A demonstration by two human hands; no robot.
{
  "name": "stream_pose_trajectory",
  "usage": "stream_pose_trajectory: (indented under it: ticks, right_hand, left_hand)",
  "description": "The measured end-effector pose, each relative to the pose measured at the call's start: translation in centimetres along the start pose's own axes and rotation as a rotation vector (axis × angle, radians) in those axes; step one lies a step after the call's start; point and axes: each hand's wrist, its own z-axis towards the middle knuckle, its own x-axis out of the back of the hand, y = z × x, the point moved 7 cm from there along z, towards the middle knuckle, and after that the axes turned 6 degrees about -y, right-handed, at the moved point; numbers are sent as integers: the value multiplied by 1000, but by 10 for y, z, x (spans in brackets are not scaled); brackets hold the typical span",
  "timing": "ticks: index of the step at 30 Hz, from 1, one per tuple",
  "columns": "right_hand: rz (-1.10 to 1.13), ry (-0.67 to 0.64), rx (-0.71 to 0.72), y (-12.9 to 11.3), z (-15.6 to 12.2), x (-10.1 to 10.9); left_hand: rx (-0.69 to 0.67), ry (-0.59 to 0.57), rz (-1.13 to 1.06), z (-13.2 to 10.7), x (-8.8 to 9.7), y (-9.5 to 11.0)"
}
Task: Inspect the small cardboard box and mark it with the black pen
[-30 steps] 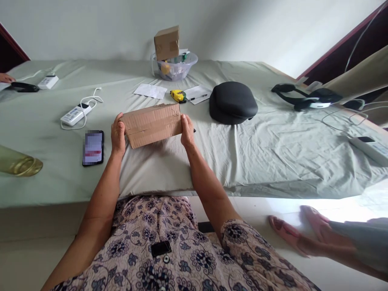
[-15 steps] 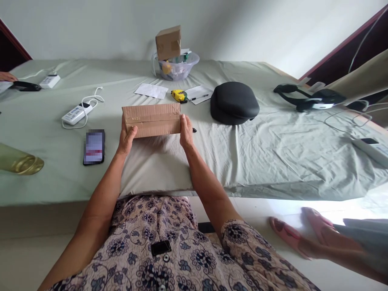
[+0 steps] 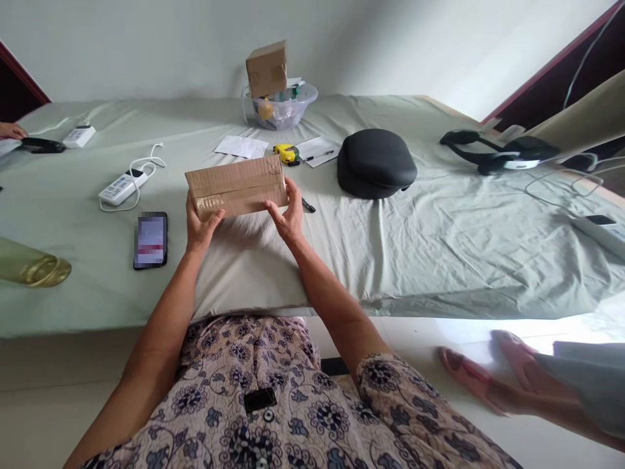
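Note:
Both my hands hold a long brown cardboard box (image 3: 236, 187) above a pale pillow (image 3: 249, 267) on the green-sheeted bed (image 3: 439, 241). My left hand (image 3: 201, 227) grips its lower left end, thumb on the front face. At the lower right end, my right hand (image 3: 287, 215) is wrapped round the box from below. The box is tilted, its left end lower, with clear tape along its edge.
A phone (image 3: 150, 239) lies left of the pillow, a white power strip (image 3: 119, 187) beyond it. A black case (image 3: 375, 163), tape measure (image 3: 286, 154), papers with a pen (image 3: 316, 151) and a bowl with a small box (image 3: 267, 69) lie farther back. Another person's feet (image 3: 488, 374) are at lower right.
The box has been turned in my hands and shifted slightly left and up. My right hand slid from the box's end to underneath it.

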Motion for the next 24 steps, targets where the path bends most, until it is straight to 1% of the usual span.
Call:
stream_pose_trajectory:
  ticks: [2, 6, 8, 11, 14, 18, 21, 24]
  right_hand:
    - [-71, 17, 20, -4, -3, -3]
    - [-202, -19, 24, -15, -7, -13]
    - [-238, -24, 11, -17, -8, -16]
    - [-244, -11, -11, -16, -8, -18]
    - [-193, 4, -17, -11, -6, -15]
    - [-35, 34, -99, 1, -2, -5]
    - [98, 89, -149, 8, -1, 2]
    - [203, 130, -153, 14, 1, 4]
  left_hand:
    - [-44, 27, 63, -3, -2, 5]
    - [-124, 84, 127, -10, -6, 13]
    - [-123, 77, 147, -11, -8, 13]
    - [-75, 56, 188, -11, -9, 10]
    - [-45, 82, 201, -9, -4, 10]
    - [-59, 183, 138, -7, 8, 12]
    - [10, 257, 104, -5, 18, 3]
    - [68, 247, 106, -1, 23, -9]
